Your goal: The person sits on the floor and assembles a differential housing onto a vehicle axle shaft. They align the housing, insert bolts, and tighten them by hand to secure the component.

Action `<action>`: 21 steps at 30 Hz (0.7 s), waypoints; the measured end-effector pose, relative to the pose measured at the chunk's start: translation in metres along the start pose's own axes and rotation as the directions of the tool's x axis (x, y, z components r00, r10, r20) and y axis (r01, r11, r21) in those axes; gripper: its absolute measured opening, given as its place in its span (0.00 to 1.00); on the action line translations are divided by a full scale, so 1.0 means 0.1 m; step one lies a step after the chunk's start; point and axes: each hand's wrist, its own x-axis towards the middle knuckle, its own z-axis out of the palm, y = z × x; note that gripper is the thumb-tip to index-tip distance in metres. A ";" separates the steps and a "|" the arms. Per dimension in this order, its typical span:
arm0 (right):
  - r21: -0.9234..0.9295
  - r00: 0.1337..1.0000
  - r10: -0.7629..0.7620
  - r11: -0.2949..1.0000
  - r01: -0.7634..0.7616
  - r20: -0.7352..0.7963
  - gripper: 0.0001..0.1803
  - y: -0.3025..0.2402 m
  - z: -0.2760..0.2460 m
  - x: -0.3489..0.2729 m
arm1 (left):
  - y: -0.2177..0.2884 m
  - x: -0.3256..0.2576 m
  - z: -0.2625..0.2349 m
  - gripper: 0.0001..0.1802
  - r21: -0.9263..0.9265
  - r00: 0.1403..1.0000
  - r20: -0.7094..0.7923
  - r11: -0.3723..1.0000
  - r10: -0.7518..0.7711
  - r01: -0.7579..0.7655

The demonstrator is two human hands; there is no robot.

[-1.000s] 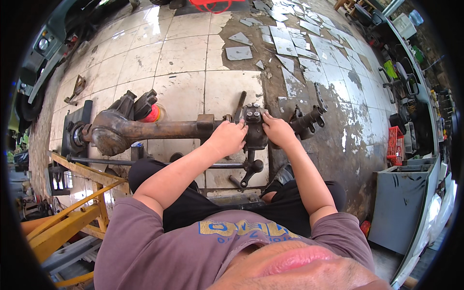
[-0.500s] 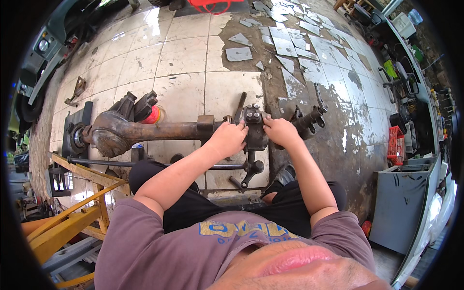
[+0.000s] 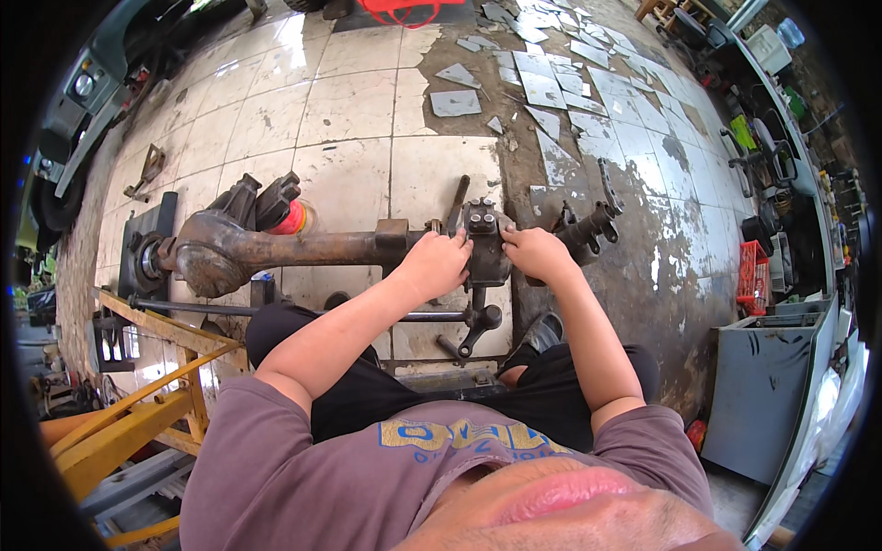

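Note:
A rusty vehicle axle (image 3: 308, 250) lies across the floor in front of me, with a round differential housing (image 3: 209, 255) toward its left end. At its right end is a dark steering knuckle (image 3: 488, 262) with several bright bolt heads on top. My left hand (image 3: 439, 264) is closed against the knuckle's left side, fingers bent at its edge. On the opposite side, my right hand (image 3: 542, 253) has its fingers curled and tips pressed to the knuckle's edge. Undersides of both hands are hidden. Below the knuckle, a steel rod (image 3: 432, 317) runs to a joint (image 3: 484, 319).
Broken tiles (image 3: 542, 87) cover the floor ahead right. A yellow frame (image 3: 138, 441) stands close on my left. To the right are a grey metal cabinet (image 3: 761, 395) and a red crate (image 3: 753, 278). A dark hub-like part (image 3: 588, 234) lies beyond my right hand.
My right fingertips have shifted slightly down along the knuckle's edge. The left hand and the axle look nearly the same.

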 end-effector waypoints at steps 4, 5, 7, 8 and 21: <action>0.013 0.999 0.030 0.999 -0.030 -0.014 0.26 -0.07 0.03 -0.01 | -0.01 -0.02 0.04 0.32 -0.002 1.000 -0.010 1.000 0.000 0.000; -0.035 0.997 0.037 0.999 -0.034 0.070 0.26 -0.12 -0.04 0.01 | -0.02 -0.03 0.05 0.33 -0.007 1.000 -0.003 1.000 -0.010 0.010; 0.037 0.998 0.018 0.999 -0.015 -0.066 0.26 -0.01 0.09 0.01 | 0.02 0.01 0.00 0.33 -0.010 1.000 0.009 1.000 -0.008 0.008; 0.074 0.991 0.011 0.997 -0.001 -0.136 0.26 0.06 0.19 0.01 | 0.04 0.03 -0.03 0.33 -0.015 1.000 -0.002 1.000 0.005 -0.005; 0.060 0.996 0.053 0.997 -0.048 -0.073 0.24 -0.09 0.03 -0.02 | 0.01 -0.02 -0.03 0.32 -0.009 1.000 -0.011 1.000 0.002 -0.002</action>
